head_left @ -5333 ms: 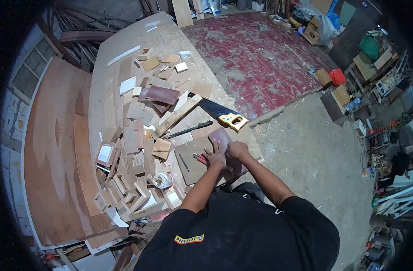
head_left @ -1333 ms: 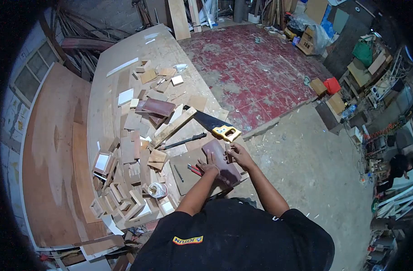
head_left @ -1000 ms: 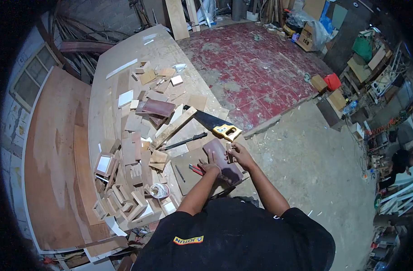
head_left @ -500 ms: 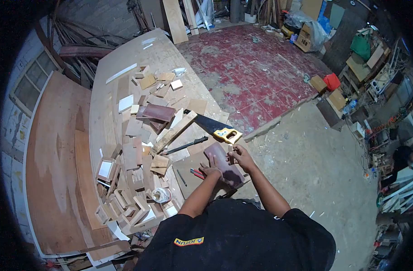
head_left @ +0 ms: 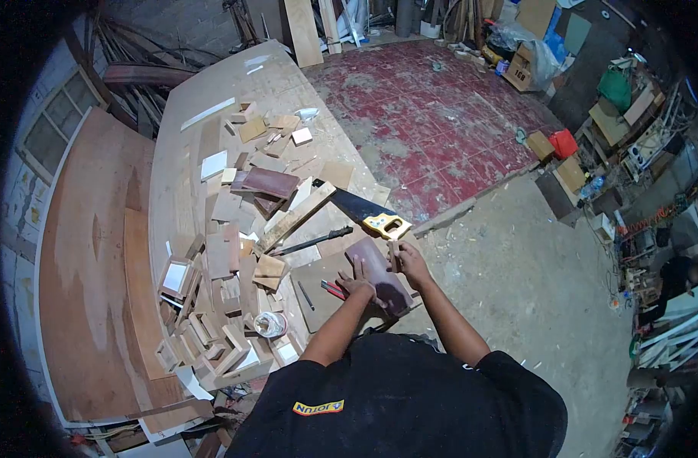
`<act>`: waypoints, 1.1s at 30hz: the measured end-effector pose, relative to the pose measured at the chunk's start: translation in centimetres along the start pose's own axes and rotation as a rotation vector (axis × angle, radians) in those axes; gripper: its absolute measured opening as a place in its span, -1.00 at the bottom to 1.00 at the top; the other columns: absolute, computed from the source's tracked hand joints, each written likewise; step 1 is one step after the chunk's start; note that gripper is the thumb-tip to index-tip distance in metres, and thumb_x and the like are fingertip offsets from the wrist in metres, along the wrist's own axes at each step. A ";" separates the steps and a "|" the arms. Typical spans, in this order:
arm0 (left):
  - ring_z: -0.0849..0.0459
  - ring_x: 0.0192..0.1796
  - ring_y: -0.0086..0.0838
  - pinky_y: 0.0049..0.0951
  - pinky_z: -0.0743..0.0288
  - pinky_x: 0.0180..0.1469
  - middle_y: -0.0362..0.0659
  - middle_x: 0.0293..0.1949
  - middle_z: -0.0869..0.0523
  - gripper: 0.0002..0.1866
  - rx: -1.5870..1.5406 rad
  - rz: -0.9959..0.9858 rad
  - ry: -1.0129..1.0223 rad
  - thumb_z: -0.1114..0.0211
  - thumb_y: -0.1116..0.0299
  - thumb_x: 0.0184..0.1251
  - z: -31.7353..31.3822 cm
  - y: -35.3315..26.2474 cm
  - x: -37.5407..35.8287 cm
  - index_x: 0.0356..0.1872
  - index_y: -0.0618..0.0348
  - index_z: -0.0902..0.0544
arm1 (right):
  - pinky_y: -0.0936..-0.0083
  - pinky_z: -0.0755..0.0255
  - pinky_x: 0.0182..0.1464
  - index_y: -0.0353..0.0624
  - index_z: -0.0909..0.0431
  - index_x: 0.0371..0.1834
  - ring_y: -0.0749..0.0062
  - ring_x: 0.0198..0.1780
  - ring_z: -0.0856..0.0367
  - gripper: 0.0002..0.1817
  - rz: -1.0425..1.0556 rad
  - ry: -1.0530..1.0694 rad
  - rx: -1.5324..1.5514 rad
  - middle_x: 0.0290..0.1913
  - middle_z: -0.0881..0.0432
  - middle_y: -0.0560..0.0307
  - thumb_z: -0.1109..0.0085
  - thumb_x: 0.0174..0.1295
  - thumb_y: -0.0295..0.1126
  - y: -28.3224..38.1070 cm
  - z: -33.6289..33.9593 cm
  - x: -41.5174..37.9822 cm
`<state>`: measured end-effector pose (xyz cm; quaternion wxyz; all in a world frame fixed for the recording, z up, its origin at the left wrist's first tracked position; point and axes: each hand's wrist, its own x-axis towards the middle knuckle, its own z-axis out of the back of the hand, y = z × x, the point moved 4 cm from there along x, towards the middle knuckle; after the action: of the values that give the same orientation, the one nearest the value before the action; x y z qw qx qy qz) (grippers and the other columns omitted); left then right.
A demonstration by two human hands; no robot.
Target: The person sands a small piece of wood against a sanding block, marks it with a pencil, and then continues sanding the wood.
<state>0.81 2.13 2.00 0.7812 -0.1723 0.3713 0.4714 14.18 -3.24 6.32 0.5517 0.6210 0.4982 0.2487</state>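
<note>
A reddish-brown rectangular sheet (head_left: 377, 269), which looks like sandpaper, lies near the table's front right edge. My left hand (head_left: 357, 285) rests on its left side, fingers stretched out flat. Over its right edge, my right hand (head_left: 412, 266) grips a small wood piece (head_left: 395, 256) upright between thumb and fingers. Just beyond lies a handsaw (head_left: 376, 214) with a yellow handle. Left of the sheet are a red utility knife (head_left: 334, 289) and a dark pencil-like stick (head_left: 306, 295). A long black tool (head_left: 315, 241) lies farther up.
Wood offcuts and small wooden frames (head_left: 204, 336) crowd the worktable (head_left: 181, 164). A clear jar (head_left: 270, 324) stands at the near end. A long wood bar (head_left: 302, 216) lies beside the saw. Cardboard boxes (head_left: 521, 70) and clutter line the far right.
The view has shifted slightly. My right hand still grips the wood piece, a little lower over the sheet's edge; my left hand stays on the sheet.
</note>
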 end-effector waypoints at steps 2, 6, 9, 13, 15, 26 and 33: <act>0.28 0.44 0.26 0.26 0.17 0.34 -0.13 0.40 0.71 0.56 0.026 0.012 0.025 -0.49 -0.34 -0.48 -0.2 0.0 0.0 0.40 -0.10 0.54 | 0.48 -0.50 -0.36 -0.17 -0.42 0.05 0.47 -0.43 -0.54 -0.69 -0.052 -0.008 0.082 -0.33 -0.54 0.13 0.10 0.26 -0.38 -0.3 0.0 0.0; 0.30 0.43 0.28 0.30 0.19 0.32 -0.11 0.40 0.70 0.56 0.004 0.011 -0.015 -0.48 -0.35 -0.48 -1.0 0.0 1.3 0.40 -0.08 0.54 | 0.55 -0.40 -0.47 -0.16 -0.39 0.05 0.51 -0.50 -0.47 -0.69 -0.105 0.020 0.126 -0.40 -0.49 0.15 0.10 0.27 -0.34 -0.2 -0.2 -0.4; 0.31 0.43 0.29 0.32 0.19 0.32 -0.11 0.40 0.70 0.55 -0.004 0.001 -0.013 -0.48 -0.34 -0.47 -1.0 0.0 1.5 0.40 -0.08 0.53 | 0.63 -0.39 -0.53 -0.12 -0.43 -0.07 0.56 -0.54 -0.43 -0.77 -0.158 -0.054 0.118 -0.42 -0.47 0.22 0.08 0.26 -0.33 0.1 -0.6 -0.8; 0.31 0.43 0.30 0.33 0.18 0.31 -0.11 0.40 0.70 0.54 -0.003 0.015 -0.082 -0.48 -0.34 -0.44 -2.0 0.1 2.6 0.40 -0.07 0.54 | 0.60 -0.40 -0.49 -0.11 -0.38 -0.04 0.54 -0.51 -0.45 -0.77 -0.135 -0.068 0.132 -0.40 -0.49 0.18 0.08 0.30 -0.30 0.2 -0.8 -0.9; 0.30 0.43 0.30 0.32 0.17 0.31 -0.11 0.41 0.70 0.54 0.000 0.008 -0.065 -0.47 -0.34 -0.43 -1.7 0.1 2.3 0.40 -0.07 0.54 | 0.59 -0.41 -0.47 -0.09 -0.35 0.06 0.53 -0.50 -0.46 -0.71 -0.140 -0.093 0.108 -0.39 -0.50 0.15 0.10 0.32 -0.29 0.1 -0.6 -0.6; 0.27 0.43 0.28 0.27 0.13 0.33 -0.09 0.42 0.66 0.57 0.039 0.007 -0.011 -0.44 -0.43 -0.50 -0.5 0.0 0.4 0.40 -0.07 0.55 | 0.63 -0.45 -0.49 -0.06 -0.35 0.14 0.55 -0.53 -0.51 -0.71 0.064 -0.043 0.076 -0.31 -0.58 0.08 0.19 0.40 -0.35 1.0 -0.5 -1.7; 0.28 0.43 0.28 0.26 0.17 0.33 -0.09 0.42 0.67 0.56 0.038 -0.014 -0.017 -0.43 -0.43 -0.49 -0.2 0.1 -0.1 0.40 -0.06 0.52 | 0.62 -0.46 -0.48 -0.07 -0.34 0.15 0.55 -0.53 -0.50 -0.71 0.063 -0.065 0.096 -0.30 -0.57 0.05 0.20 0.40 -0.39 1.0 -0.7 -2.0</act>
<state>0.57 2.00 1.99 0.7908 -0.1563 0.3721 0.4602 13.12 -4.62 7.94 0.5289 0.6698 0.4718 0.2215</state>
